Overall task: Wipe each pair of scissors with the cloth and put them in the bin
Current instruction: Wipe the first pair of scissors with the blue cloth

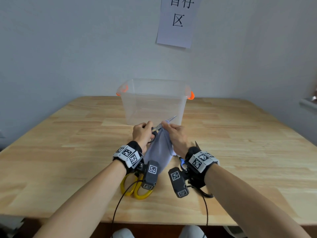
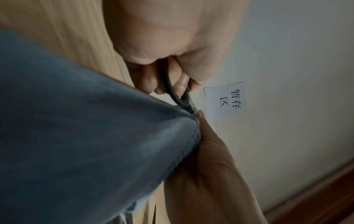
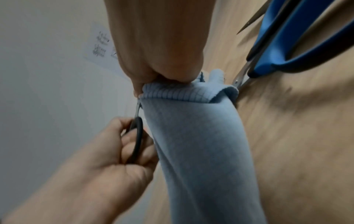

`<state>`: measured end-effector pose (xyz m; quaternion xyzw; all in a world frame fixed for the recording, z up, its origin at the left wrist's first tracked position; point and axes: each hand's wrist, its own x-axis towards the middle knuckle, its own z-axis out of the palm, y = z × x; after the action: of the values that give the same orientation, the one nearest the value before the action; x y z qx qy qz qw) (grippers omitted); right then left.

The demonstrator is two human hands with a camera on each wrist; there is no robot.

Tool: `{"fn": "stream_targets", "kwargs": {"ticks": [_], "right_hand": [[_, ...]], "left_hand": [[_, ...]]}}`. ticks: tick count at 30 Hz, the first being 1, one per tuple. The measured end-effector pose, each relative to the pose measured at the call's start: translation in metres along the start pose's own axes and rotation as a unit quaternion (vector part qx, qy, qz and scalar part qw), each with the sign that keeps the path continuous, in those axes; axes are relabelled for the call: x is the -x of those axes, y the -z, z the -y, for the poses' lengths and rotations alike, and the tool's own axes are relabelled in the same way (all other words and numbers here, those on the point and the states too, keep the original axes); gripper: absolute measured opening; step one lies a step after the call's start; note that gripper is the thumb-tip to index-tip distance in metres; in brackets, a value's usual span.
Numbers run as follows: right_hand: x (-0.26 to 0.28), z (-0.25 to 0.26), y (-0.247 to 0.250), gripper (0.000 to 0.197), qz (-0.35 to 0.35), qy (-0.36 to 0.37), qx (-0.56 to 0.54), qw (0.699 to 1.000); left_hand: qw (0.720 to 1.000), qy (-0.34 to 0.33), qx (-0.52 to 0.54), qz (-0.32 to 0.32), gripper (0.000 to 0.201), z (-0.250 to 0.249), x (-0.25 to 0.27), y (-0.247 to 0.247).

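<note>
Gripping: your left hand (image 1: 143, 133) curls its fingers round the black handle loops of the black-handled scissors (image 1: 155, 132), held up off the wooden table (image 1: 240, 152) just in front of the bin.
Pinching: your right hand (image 1: 175, 133) squeezes the light blue cloth (image 1: 159, 152) round the blades, thumb and fingers closed tight on the fabric.
Blades: the steel tip pokes out past your right fingers and points up and right, towards the near wall of the bin.
Cloth: it hangs from your right hand down between your wrists; whether its lower end touches the table is hidden by the wrist cameras.
Bin: the clear plastic bin (image 1: 137, 107) with orange handles stands at the back of the table against the wall, with no scissors seen inside.
Waiting pairs: the yellow-handled scissors (image 1: 137, 188) lie on the table under your left wrist; the blue-handled scissors (image 3: 298, 44) lie beside your right wrist, blades open.
Wall: a paper sign (image 1: 176, 31) with printed characters hangs above the bin.
</note>
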<state>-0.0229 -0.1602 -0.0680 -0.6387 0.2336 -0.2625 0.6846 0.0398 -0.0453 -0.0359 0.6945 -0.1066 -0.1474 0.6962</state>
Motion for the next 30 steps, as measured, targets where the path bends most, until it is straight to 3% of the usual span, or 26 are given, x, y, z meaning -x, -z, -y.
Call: {"fn": "stream_targets", "kwargs": {"ticks": [3,7,13,19,22,30], "right_hand": [[0.000,0.003,0.003,0.028,0.006,0.009,-0.017,1.000],[-0.004,0.013,0.011,0.030,-0.046,0.023,-0.081,0.995],[0.004,0.009,-0.002,0.032,0.010,0.021,0.011,1.000],[-0.003,0.017,0.014,0.029,-0.046,0.024,-0.075,0.996],[-0.001,0.007,0.006,0.036,-0.039,0.012,-0.049,0.998],[-0.002,0.013,0.014,0.031,-0.048,0.023,-0.067,0.996]], "left_hand": [[1.000,0.004,-0.005,0.011,0.022,0.000,0.002,-0.003],[1.000,-0.005,-0.012,0.020,0.020,-0.003,0.003,0.000],[1.000,-0.008,-0.014,0.005,0.014,-0.005,0.002,0.003],[0.998,-0.030,-0.057,0.018,0.014,-0.004,0.003,0.011],[0.998,-0.026,-0.061,0.006,0.013,-0.002,0.000,0.013],[0.996,-0.040,-0.072,0.026,0.016,-0.003,0.003,0.011]]}}
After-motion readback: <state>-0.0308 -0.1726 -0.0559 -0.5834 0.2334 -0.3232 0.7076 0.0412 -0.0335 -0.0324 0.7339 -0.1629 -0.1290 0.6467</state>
